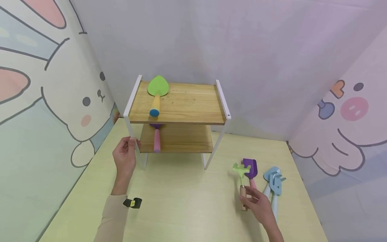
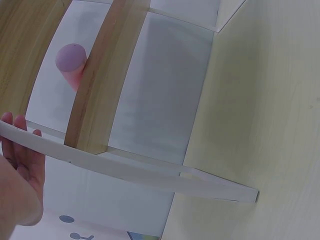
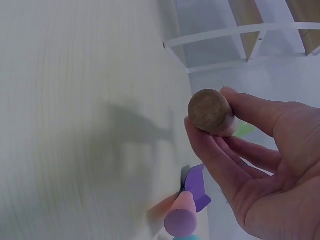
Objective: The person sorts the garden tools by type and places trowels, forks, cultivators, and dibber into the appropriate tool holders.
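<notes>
My right hand [image 1: 258,205] pinches the wooden handle [image 3: 207,111] of a small hand rake with a green head [image 1: 242,169], held above the table. My left hand [image 1: 125,156] holds the white front-left post [image 2: 130,170] of a two-tier wooden shelf [image 1: 190,101]. On the upper tier lies a green trowel [image 1: 158,86] with a yellow, blue-tipped handle. A pink-handled tool [image 1: 157,141] lies on the lower tier; its purple head is mostly hidden. Beside the rake, a purple shovel [image 1: 250,166] with a pink handle lies on the table.
Light blue tools [image 1: 274,181] lie overlapping on the table's right, past the purple shovel. The shelf stands at the back of the pale table [image 1: 178,201]. Cloth walls with cartoon animals enclose the left, back and right sides.
</notes>
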`<state>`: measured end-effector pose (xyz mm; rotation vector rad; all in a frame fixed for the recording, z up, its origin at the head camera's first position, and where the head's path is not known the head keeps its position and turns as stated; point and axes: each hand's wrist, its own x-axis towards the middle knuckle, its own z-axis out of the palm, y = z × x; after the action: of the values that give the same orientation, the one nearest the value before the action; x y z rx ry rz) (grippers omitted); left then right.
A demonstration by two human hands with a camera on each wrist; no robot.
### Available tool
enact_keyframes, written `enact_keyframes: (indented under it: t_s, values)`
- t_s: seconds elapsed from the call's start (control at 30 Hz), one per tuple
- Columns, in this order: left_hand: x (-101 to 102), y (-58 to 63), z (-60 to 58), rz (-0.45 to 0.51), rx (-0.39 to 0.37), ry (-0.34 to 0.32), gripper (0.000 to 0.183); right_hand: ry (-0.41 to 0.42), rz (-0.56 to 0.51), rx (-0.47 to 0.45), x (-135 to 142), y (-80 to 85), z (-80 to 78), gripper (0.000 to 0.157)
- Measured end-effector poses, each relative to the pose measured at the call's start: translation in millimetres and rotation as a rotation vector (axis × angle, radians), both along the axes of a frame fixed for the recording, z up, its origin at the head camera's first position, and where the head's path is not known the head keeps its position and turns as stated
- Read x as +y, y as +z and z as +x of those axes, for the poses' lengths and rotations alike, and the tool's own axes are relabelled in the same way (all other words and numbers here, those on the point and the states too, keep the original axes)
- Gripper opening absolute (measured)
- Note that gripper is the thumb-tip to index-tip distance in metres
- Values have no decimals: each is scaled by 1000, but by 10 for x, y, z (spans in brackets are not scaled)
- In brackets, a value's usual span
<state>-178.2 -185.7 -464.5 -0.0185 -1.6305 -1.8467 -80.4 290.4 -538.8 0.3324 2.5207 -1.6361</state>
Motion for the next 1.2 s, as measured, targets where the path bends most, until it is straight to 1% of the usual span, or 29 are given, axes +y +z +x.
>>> enact_keyframes:
  t_s: [0.17, 0.23, 0.3, 0.43, 0.57, 0.87, 0.93, 1.03, 1.13, 1.2]
  values:
    - [61, 157, 81, 5, 1, -10, 22, 15, 20, 11, -32, 78, 31, 56]
    - [72, 183, 96, 12, 5, -15, 24, 21, 16, 15, -50, 114, 45, 56]
    - [60, 147, 76, 19, 3, -13, 24, 27, 13, 21, -71, 151, 55, 56]
    - [17, 24, 9, 24, -18, 2, 23, 38, 23, 33, -116, 223, 71, 57]
    - [0, -21, -13, 11, -26, 12, 23, 49, 20, 54, -162, 286, 80, 55]
    - [6, -17, -11, 17, -3, 2, 25, 85, -14, 114, -238, 371, 93, 52]
    - [8, -20, -12, 15, -3, 2, 25, 100, -14, 137, -252, 386, 95, 52]
    - [9, -18, -10, 12, -3, 6, 24, 134, 3, 196, -274, 412, 93, 50]
    - [19, 13, 9, 8, 2, 10, 22, 167, 17, 243, -303, 452, 94, 48]
    - [38, 66, 40, -2, 3, 11, 22, 182, 14, 257, -326, 485, 97, 48]
